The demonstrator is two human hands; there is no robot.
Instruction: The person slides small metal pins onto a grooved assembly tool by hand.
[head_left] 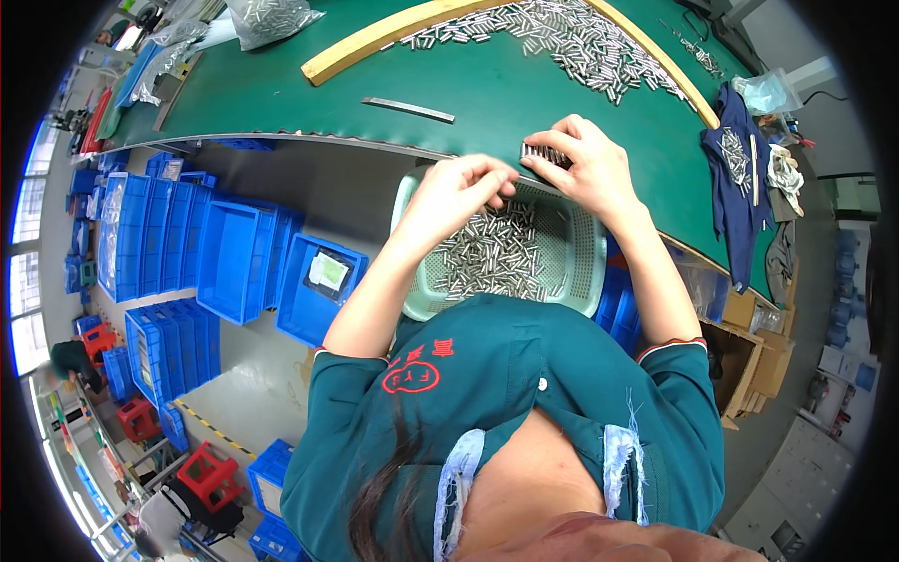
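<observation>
Wide workshop room, with stacked blue crates (229,258) and three red stools (209,476) on a grey floor (248,370) to the left. Across the top, one green tabletop (281,103), with a dark blue garment (735,197) draped over its right end. Just below the near edge, in front of the person, one pale green perforated basket (576,239). Both bare forearms raised from below, wrists bent inward, hands close together near that edge. Left hand (459,192) above the basket's far side, fingers curled, tips drawn together; cannot tell what, if anything, between them. Right hand (595,169) at the tabletop edge, thumb and fingers gripping a row of metal pins (543,153). On the tabletop, two wooden strips (403,37) and one flat metal bar (409,110). Smallest: loose pins (599,51), too many to count, spread between the strips, heaped in the basket and gathered on the garment.
</observation>
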